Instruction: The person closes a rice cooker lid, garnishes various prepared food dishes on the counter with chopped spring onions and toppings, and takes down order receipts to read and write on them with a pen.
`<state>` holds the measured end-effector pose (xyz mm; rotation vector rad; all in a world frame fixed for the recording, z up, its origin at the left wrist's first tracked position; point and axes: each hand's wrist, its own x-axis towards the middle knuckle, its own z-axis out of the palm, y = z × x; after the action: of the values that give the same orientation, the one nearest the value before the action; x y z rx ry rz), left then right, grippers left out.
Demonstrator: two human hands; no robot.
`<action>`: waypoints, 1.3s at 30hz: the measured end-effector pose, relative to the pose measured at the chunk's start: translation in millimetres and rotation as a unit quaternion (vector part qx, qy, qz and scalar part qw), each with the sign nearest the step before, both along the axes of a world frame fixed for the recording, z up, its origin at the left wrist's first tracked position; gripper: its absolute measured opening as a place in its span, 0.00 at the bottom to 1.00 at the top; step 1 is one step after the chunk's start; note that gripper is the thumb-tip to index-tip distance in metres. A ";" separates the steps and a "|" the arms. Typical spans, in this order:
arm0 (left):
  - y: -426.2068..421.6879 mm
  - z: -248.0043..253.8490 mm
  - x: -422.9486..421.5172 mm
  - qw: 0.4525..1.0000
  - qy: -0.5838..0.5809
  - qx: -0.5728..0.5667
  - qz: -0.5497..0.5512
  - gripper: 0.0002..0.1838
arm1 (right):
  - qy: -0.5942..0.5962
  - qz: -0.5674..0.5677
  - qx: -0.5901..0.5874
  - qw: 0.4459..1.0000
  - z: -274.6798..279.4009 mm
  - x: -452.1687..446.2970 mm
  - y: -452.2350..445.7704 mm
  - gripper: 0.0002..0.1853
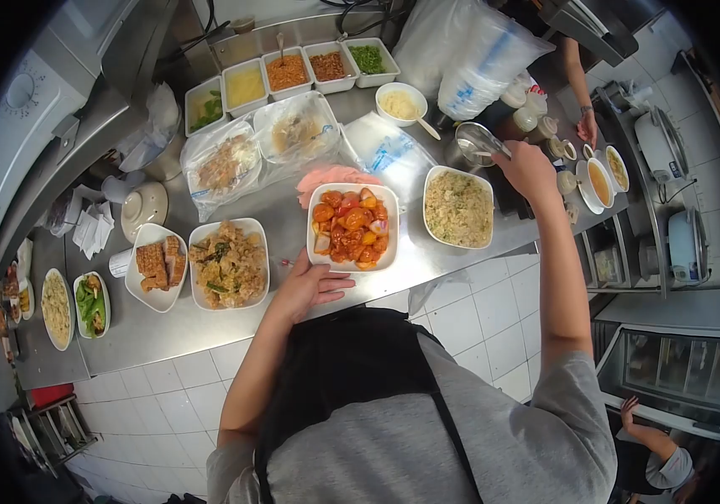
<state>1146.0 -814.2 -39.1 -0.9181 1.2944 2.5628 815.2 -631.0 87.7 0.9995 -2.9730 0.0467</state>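
Observation:
My left hand [314, 287] rests with its fingers spread at the counter's edge, just below a square white bowl of red-orange food [352, 227]. Nothing shows in it. To the right, my right hand [530, 172] is closed round the handle of a metal utensil [482, 143], whose head is over a metal container [461, 155]. Below that container stands a bowl of fried rice [458, 208]. A pink cloth [335, 178] lies behind the red-orange dish.
Left on the counter [293, 328] stand a bowl of fried food [230, 265], sliced meat [157, 273] and greens [91, 305]. Garnish tubs [286, 71] and plastic bags line the back. Another person's hand [587, 126] is near soup bowls [597, 182]; another person is at lower right.

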 end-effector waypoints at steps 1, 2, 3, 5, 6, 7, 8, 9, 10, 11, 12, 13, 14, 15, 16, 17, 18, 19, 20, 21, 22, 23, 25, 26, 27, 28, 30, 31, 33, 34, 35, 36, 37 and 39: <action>-1.0 -2.9 -2.5 1.000 0.004 0.005 0.018 0.25 | 0.007 -0.012 0.035 0.999 -11.8 -14.6 0.4 0.18; -0.5 -5.7 -6.1 0.999 0.009 0.009 0.037 0.26 | 0.014 -0.023 0.069 0.997 -18.7 -20.4 -2.2 0.19; 0.5 -7.8 -8.6 0.998 0.013 0.013 0.056 0.26 | 0.008 -0.033 0.068 0.997 -26.4 -23.5 -3.6 0.19; 3.5 -11.3 -10.4 0.996 0.027 0.001 0.080 0.28 | -0.004 -0.052 0.064 0.997 -31.5 -22.3 -10.5 0.21; 4.8 -11.4 -10.8 0.995 0.036 -0.005 0.094 0.29 | 0.029 -0.021 0.041 0.998 -33.4 -19.5 -11.3 0.17; 6.5 -9.7 -9.5 0.995 0.032 -0.010 0.097 0.29 | 0.069 0.012 0.006 0.997 -28.3 -9.0 -13.5 0.16; 9.3 -7.4 -5.9 0.994 0.029 -0.016 0.101 0.29 | 0.109 0.046 -0.029 0.993 -19.8 6.1 -16.5 0.15; 12.3 -4.6 -0.5 0.994 0.024 -0.021 0.104 0.30 | 0.147 0.078 -0.064 0.984 -16.2 18.4 -20.8 0.13; 15.3 3.1 7.4 0.993 0.021 -0.027 0.113 0.31 | 0.103 0.122 -0.125 0.979 -22.4 25.0 -26.5 0.09; 16.9 10.2 15.7 0.993 0.012 -0.025 0.113 0.31 | -0.010 0.155 -0.176 0.972 -30.5 34.6 -33.9 0.07; 17.1 17.0 24.9 0.993 0.002 -0.023 0.111 0.32 | -0.057 0.211 -0.199 0.955 -44.9 46.8 -43.7 0.06; 17.2 23.5 33.4 0.994 -0.009 -0.021 0.110 0.32 | -0.090 0.244 -0.212 0.942 -57.8 60.5 -57.4 0.06; 17.2 30.8 40.8 0.994 -0.011 -0.023 0.105 0.32 | -0.123 0.276 -0.224 0.927 -69.8 73.1 -70.7 0.06; 17.1 37.9 47.2 0.995 -0.011 -0.025 0.100 0.32 | -0.096 0.263 -0.191 0.941 -81.6 82.3 -83.1 0.06; 17.8 42.3 52.2 0.995 -0.011 -0.027 0.096 0.32 | -0.068 0.251 -0.159 0.953 -92.4 89.6 -95.0 0.06; 19.5 43.9 57.2 0.995 -0.008 -0.036 0.094 0.32 | -0.038 0.238 -0.126 0.962 -100.0 93.4 -103.0 0.06; 20.9 45.6 62.2 0.995 -0.005 -0.046 0.092 0.32 | -0.059 0.239 -0.148 0.958 -105.1 93.2 -106.7 0.06; 20.7 47.5 66.3 0.994 -0.002 -0.057 0.090 0.31 | -0.080 0.240 -0.171 0.952 -104.4 93.2 -110.2 0.06; 20.2 50.9 68.6 0.994 -0.004 -0.062 0.093 0.31 | -0.100 0.241 -0.192 0.946 -102.8 92.5 -114.1 0.06; 21.3 54.6 70.3 0.993 -0.006 -0.066 0.096 0.31 | -0.155 0.254 -0.223 0.928 -99.1 88.5 -115.5 0.05; 23.5 56.9 72.8 0.993 -0.010 -0.069 0.098 0.31 | -0.210 0.264 -0.252 0.907 -80.2 89.5 -115.8 0.05; 24.7 58.0 74.1 0.992 -0.013 -0.069 0.102 0.30 | -0.265 0.271 -0.279 0.882 -70.6 90.6 -116.6 0.05; 24.7 59.6 74.4 0.992 -0.016 -0.073 0.102 0.29 | -0.278 0.281 -0.286 0.873 -84.1 90.4 -120.8 0.05; 24.9 59.7 75.2 0.992 -0.014 -0.073 0.100 0.29 | -0.245 0.295 -0.251 0.889 -92.3 89.6 -121.9 0.04; 24.7 59.3 75.3 0.992 -0.011 -0.074 0.097 0.29 | -0.210 0.309 -0.217 0.902 -98.8 87.5 -123.6 0.04; 24.2 58.7 75.2 0.993 -0.007 -0.076 0.094 0.28 | -0.151 0.299 -0.193 0.922 -106.1 89.4 -123.4 0.05; 24.4 56.3 77.6 0.992 -0.001 -0.079 0.094 0.28 | -0.034 0.273 -0.140 0.951 -118.2 98.9 -119.2 0.07; 24.2 55.6 78.4 0.992 0.002 -0.079 0.096 0.28 | -0.058 0.271 -0.140 0.951 -112.4 100.1 -119.0 0.06; 23.2 58.0 78.0 0.992 -0.001 -0.080 0.097 0.28 | -0.109 0.271 -0.136 0.947 -98.7 101.5 -119.3 0.06; 23.3 58.9 78.2 0.992 -0.004 -0.079 0.098 0.28 | -0.127 0.276 -0.161 0.939 -92.5 101.8 -120.9 0.06; 23.1 59.1 78.0 0.992 -0.007 -0.076 0.098 0.28 | -0.144 0.280 -0.185 0.931 -86.7 101.4 -123.1 0.06; 22.6 59.4 77.0 0.993 -0.010 -0.073 0.096 0.28 | -0.161 0.282 -0.210 0.922 -84.3 101.6 -123.2 0.05; 21.9 59.8 75.6 0.993 -0.010 -0.072 0.094 0.28 | -0.123 0.289 -0.185 0.931 -89.0 102.0 -123.1 0.05; 21.6 57.0 74.7 0.993 -0.006 -0.078 0.085 0.28 | -0.042 0.302 -0.136 0.943 -105.3 99.5 -125.4 0.05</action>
<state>1220.7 -792.5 17.9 -1.1178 1.4904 2.6043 914.7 -756.3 -17.7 1.8367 -2.4967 0.4925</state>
